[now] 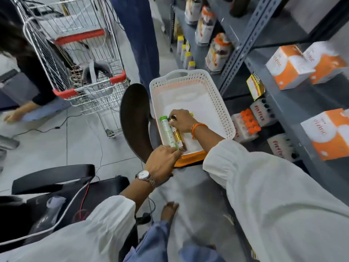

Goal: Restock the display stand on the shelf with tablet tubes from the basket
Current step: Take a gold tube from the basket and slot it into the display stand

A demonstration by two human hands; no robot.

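A white perforated basket [217,95] rests on an orange tray on a dark chair. My left hand [162,163] grips the lower ends of a green-capped tablet tube [166,130] and a gold tube [177,138] at the basket's near-left edge. My right hand [182,120] reaches into the basket with its fingers closed around the top of the gold tube. A yellow item peeks out behind that hand. On the lower shelf to the right, a white display stand [243,127] holds several orange-capped tubes, and another stand [264,112] beside it shows empty dark holes.
A grey metal shelf upright [243,44] stands right of the basket, with orange-and-white boxes [289,67] and jars on the shelves. A shopping cart [85,59] stands at left, with a crouching person beside it and another person's legs [139,35] behind the basket. A black chair [52,178] sits near left.
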